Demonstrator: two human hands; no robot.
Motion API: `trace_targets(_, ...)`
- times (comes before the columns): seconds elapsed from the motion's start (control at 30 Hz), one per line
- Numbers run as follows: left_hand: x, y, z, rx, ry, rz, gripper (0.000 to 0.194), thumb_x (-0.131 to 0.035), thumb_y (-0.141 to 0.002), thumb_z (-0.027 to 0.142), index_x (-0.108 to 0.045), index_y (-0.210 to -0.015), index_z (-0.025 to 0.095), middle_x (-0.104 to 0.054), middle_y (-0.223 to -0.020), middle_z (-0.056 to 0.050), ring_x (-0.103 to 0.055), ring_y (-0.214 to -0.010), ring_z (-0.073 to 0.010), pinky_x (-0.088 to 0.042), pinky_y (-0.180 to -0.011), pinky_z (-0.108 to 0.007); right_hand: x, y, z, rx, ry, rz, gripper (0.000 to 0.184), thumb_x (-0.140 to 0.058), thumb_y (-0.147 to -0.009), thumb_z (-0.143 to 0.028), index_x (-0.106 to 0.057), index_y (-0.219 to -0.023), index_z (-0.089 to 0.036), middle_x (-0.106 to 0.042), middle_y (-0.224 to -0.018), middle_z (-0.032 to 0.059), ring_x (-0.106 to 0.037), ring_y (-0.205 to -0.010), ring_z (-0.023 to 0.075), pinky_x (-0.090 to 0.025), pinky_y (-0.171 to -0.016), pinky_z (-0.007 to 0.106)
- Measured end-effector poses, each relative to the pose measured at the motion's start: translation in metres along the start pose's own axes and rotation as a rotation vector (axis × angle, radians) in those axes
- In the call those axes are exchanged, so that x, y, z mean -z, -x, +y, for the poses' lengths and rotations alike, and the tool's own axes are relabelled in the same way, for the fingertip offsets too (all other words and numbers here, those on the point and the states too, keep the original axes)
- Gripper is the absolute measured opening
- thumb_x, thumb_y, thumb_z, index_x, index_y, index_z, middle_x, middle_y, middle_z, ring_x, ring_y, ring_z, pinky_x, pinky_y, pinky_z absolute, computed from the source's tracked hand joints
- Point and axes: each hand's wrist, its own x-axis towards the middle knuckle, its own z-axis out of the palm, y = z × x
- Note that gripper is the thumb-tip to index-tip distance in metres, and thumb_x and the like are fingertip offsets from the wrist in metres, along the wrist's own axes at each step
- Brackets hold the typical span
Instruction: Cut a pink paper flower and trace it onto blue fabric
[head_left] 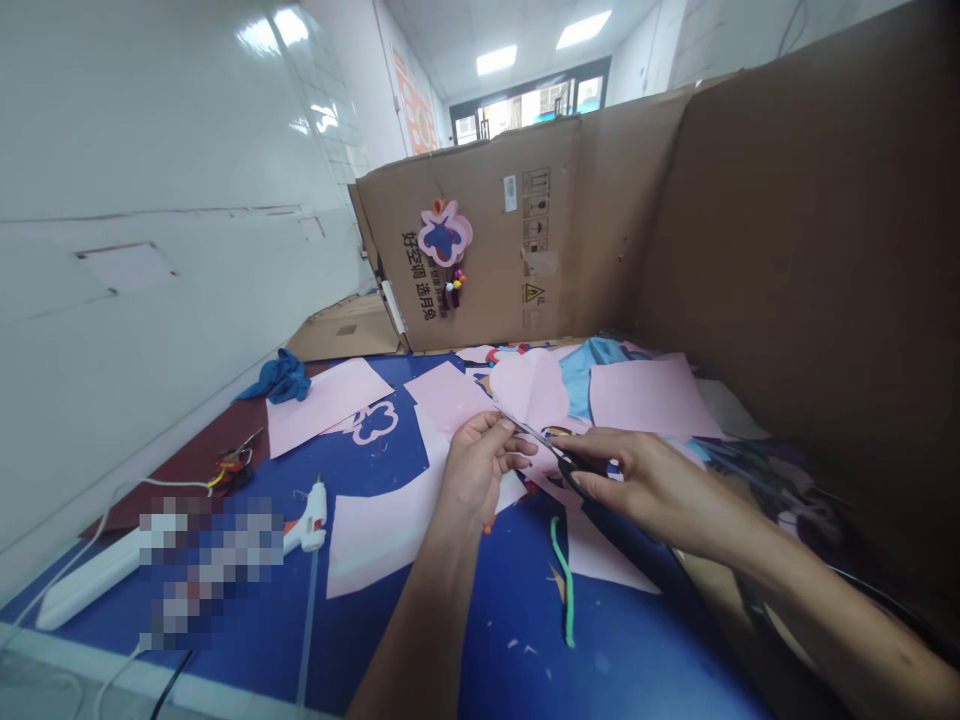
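Note:
My right hand (626,470) grips a pair of scissors (566,465) by dark handles, with the blades pointing left and away from me. Close to the blade tips, my left hand (484,455) is pinched at the edge of a rounded piece of pink paper (529,385). The fingers partly hide where it is held. Beneath both hands lie more sheets of pink paper (386,530). A green pipe cleaner (564,585) lies on the blue table (525,660), nearer to me than my hands.
A white glue gun (313,515) and a white power strip (90,590) with cords lie at left. Pliers (236,460), a blue cloth (281,378) and a cut-out paper flower (375,422) are farther back. Cardboard walls (600,220) enclose the back and right; a beaded flower ornament (459,235) hangs there.

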Motion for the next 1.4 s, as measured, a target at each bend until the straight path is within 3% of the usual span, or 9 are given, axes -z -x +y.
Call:
trace_targets(0.8,0.006,-0.002,0.002,-0.009,-0.054,-0.012,0.034,-0.09,-0.068,0.035,-0.065,-0.08,0.016,-0.071,-0.068,-0.005,-0.069,-0.063,-0.0155,-0.048,-0.055,-0.022,0.0,-0.001,0.002,-0.013,0.03,0.0,0.043,-0.066,-0.098,-0.032,-0.075,-0.139,-0.041,-0.076,-0.139,0.0,-0.07,-0.129,0.0359,-0.053,-0.107,0.051)
trace_targets(1.03,-0.002,-0.002,-0.003,-0.037,0.032,0.059,0.038,-0.093,-0.059,0.034,-0.065,-0.076,0.015,-0.069,-0.067,-0.002,-0.067,-0.059,-0.0125,-0.046,-0.053,-0.02,0.001,-0.001,0.004,-0.005,-0.002,0.015,0.044,-0.068,-0.095,-0.028,-0.076,-0.136,-0.042,-0.076,-0.14,-0.0015,-0.071,-0.127,0.0356,-0.053,-0.107,0.051)
trace_targets(1.4,-0.002,-0.002,-0.006,-0.016,0.056,0.059,0.038,-0.092,-0.061,0.034,-0.067,-0.082,0.014,-0.071,-0.072,-0.003,-0.067,-0.059,-0.0132,-0.046,-0.053,-0.022,0.003,0.0,0.003,-0.027,0.024,0.008,0.045,-0.067,-0.094,-0.026,-0.077,-0.137,-0.039,-0.076,-0.14,-0.0012,-0.07,-0.128,0.0346,-0.054,-0.107,0.05)
